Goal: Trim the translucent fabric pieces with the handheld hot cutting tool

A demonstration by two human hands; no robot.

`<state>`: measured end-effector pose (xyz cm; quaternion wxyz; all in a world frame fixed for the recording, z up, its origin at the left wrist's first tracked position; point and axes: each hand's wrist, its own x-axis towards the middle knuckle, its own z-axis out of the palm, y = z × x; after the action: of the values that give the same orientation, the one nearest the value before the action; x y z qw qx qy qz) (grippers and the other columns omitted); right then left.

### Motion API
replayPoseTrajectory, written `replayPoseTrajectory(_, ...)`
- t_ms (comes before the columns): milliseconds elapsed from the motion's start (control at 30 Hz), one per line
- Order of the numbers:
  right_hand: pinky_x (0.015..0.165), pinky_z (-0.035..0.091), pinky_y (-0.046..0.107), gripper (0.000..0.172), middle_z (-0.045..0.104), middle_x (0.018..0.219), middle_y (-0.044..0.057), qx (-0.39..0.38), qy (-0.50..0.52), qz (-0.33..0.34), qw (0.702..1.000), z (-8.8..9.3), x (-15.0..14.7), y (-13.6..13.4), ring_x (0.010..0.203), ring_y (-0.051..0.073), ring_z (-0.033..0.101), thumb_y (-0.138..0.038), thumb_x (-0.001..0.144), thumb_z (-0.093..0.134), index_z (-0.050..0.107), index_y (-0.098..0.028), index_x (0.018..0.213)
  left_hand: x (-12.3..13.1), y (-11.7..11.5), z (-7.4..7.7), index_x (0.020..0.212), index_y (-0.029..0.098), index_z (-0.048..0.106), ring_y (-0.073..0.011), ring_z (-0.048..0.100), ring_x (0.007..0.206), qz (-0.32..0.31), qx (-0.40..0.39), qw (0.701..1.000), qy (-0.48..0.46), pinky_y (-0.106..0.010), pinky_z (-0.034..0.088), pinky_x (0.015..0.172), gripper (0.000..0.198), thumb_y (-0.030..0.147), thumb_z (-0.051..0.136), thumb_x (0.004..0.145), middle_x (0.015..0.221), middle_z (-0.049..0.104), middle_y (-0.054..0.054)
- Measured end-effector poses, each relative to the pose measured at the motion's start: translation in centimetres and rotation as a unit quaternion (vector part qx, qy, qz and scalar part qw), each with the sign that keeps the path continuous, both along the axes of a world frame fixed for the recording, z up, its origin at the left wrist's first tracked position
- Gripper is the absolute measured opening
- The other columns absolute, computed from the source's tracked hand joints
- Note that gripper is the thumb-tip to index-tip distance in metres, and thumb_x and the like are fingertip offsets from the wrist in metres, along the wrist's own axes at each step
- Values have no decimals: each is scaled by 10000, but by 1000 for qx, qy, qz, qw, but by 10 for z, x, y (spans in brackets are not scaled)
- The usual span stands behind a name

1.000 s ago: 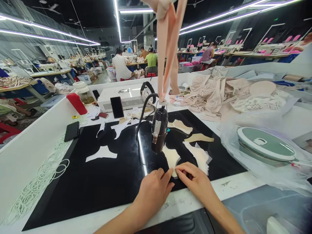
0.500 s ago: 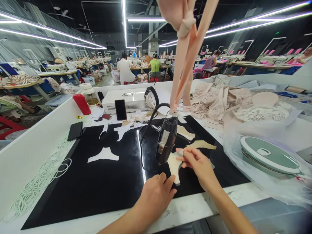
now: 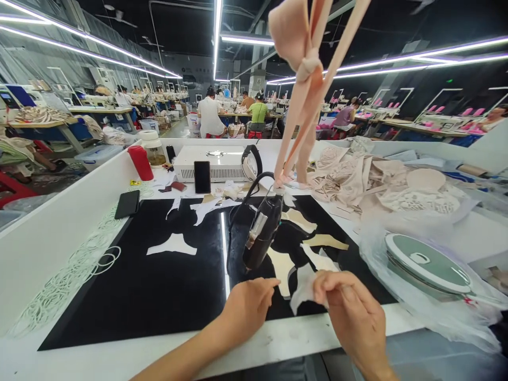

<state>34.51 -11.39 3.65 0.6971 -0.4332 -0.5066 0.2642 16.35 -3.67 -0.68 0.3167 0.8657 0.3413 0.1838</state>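
Note:
My right hand [image 3: 351,312] pinches a thin, translucent white fabric piece [image 3: 304,288], which hangs off to the left of the fingers. My left hand [image 3: 248,307] is closed, its forefinger pointing at the edge of a cream cut piece [image 3: 281,267] on the black mat [image 3: 174,301]; whether the fingers hold anything is hidden. Between and beyond both hands, a black corded tool [image 3: 262,233] with a metal lever hangs tilted from knotted peach fabric strips [image 3: 301,116]. More cream pieces [image 3: 325,242] and a white piece [image 3: 319,257] lie right of it.
A white cut piece [image 3: 172,244] lies on the mat's left. Pale green cord [image 3: 67,275] and a black phone [image 3: 127,204] are along the left wall. Beige fabric [image 3: 353,174] is heaped at the right, near a green-lidded oval case [image 3: 428,263] in clear plastic. Behind stands a white box [image 3: 214,164].
My right hand has drawn back toward the front right, with the translucent piece now in plain sight. My left hand has shifted slightly left, its forefinger straighter. The hanging tool has swung left.

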Motion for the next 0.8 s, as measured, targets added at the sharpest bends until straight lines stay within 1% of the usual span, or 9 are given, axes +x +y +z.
replayPoseTrajectory(67,565,456,284,250,575,606,15,-11,18,23,1000,-2,-11,-7,605,168,548,-400,980,536,658,-241,830,-6,5,4,1271,227,615,-136,650,799,-9,-169,980,-107,-259,479,752,373,323,338,1040,924,723,-23)
replayPoseTrajectory(133,549,447,279,263,565,585,11,-25,37,36,998,-5,-22,-11,582,165,539,-406,978,535,648,-240,807,-10,8,10,1238,171,624,-161,643,897,-17,-310,932,-189,-273,471,764,476,501,357,1023,1028,719,-78)
replayPoseTrajectory(200,541,437,276,279,557,575,8,-46,52,49,996,-10,-32,-12,570,163,531,-412,976,534,631,-236,782,-14,8,16,1186,142,652,-179,632,935,-19,-405,885,-229,-264,445,734,591,643,458,941,1064,704,-106)
replayPoseTrajectory(267,550,443,276,302,552,573,6,-75,60,63,993,-17,-41,-12,571,161,531,-424,975,527,612,-232,758,-19,7,21,1133,138,687,-162,612,861,-11,-459,856,-237,-247,401,685,611,667,617,835,987,698,-86)
replayPoseTrajectory(367,590,478,279,297,592,622,11,-146,37,70,986,-29,-50,-10,593,157,554,-452,961,547,619,-228,779,-33,6,25,1038,138,728,-111,527,707,14,-492,838,-235,-233,346,636,512,527,801,714,842,680,-35)
replayPoseTrajectory(433,621,515,283,244,670,768,31,-194,28,65,978,-36,-55,-7,623,153,591,-477,918,610,652,-237,938,-46,7,25,982,133,738,-97,492,669,31,-490,839,-235,-230,335,622,430,453,820,707,811,674,-27)
replayPoseTrajectory(533,644,561,292,433,718,963,70,-256,30,68,964,-43,-60,-2,688,168,649,-538,838,682,645,-247,1155,-67,9,29,929,130,739,-93,481,658,58,-463,856,-222,-229,334,609,351,421,797,743,792,662,-22)
replayPoseTrajectory(667,583,548,271,402,700,744,33,-314,-43,53,947,-48,-70,-1,631,173,629,-596,802,665,744,-236,964,-92,10,38,905,138,723,-87,470,672,92,-425,880,-193,-224,346,633,292,401,765,785,789,637,-3)
replayPoseTrajectory(800,544,500,250,305,612,587,-16,-330,-76,63,939,-50,-79,2,559,152,571,-546,782,663,741,-256,833,-108,11,44,889,148,695,-84,448,656,116,-407,891,-166,-223,348,633,284,419,732,810,780,612,6)
